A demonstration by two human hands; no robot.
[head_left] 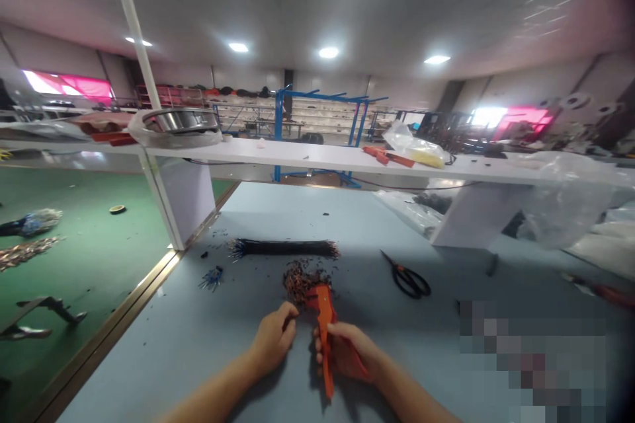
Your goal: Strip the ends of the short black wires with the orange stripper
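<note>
My right hand (347,351) is wrapped round the handles of an orange wire stripper (325,317), its head pointing away from me. Just left of the tool, my left hand (276,337) has its fingers pressed together; whatever they may hold is too small to make out. Beyond both hands lies a heap of small brown and black scraps (300,281), close against the stripper's head. Behind the heap a bundle of black wires (285,248) lies sideways, with pale and bluish ends at its left. A small bunch of blue-ended wires (212,277) rests to the left.
Black scissors (409,279) lie right of the heap on the blue-grey table (317,208). A white shelf (297,153) spans the back, carrying a round metal tray (183,120), orange tools (387,156) and plastic bags. A green table (114,244) adjoins on the left.
</note>
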